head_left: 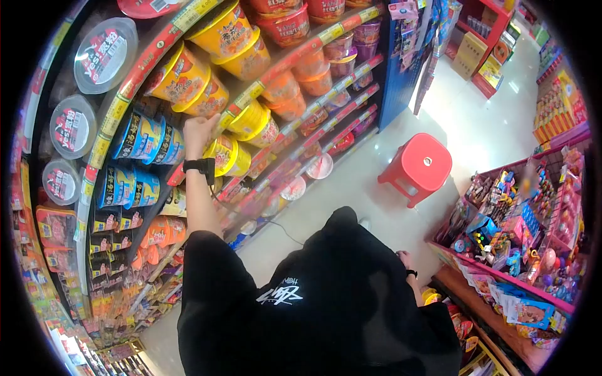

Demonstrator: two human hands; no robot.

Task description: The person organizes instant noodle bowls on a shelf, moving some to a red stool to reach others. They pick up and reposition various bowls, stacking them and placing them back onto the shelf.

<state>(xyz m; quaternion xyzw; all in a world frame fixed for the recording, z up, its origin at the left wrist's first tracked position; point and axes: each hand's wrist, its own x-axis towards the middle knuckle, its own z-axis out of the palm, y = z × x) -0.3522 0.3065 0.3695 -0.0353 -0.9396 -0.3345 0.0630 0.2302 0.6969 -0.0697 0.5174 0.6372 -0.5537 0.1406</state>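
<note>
My left hand (198,134), with a black band on its wrist, reaches up to the shelf rack. Its fingers are curled at the red and yellow price rail (241,108) of one shelf and seem to grip that edge; the fingertips are partly hidden. Just above it stand yellow instant noodle cups (210,94), and more yellow cups (254,123) sit beside it on the right. Blue noodle cups (141,135) are to its left. Low at my other side, my right hand (404,258) hangs past my black shirt, mostly hidden, and its fingers are too small to read.
A red plastic stool (426,161) stands on the pale floor (376,188). To the right is a display bin (508,219) full of small toys and packets. A blue panel (392,69) ends the rack, and a thin cable (282,229) lies on the floor.
</note>
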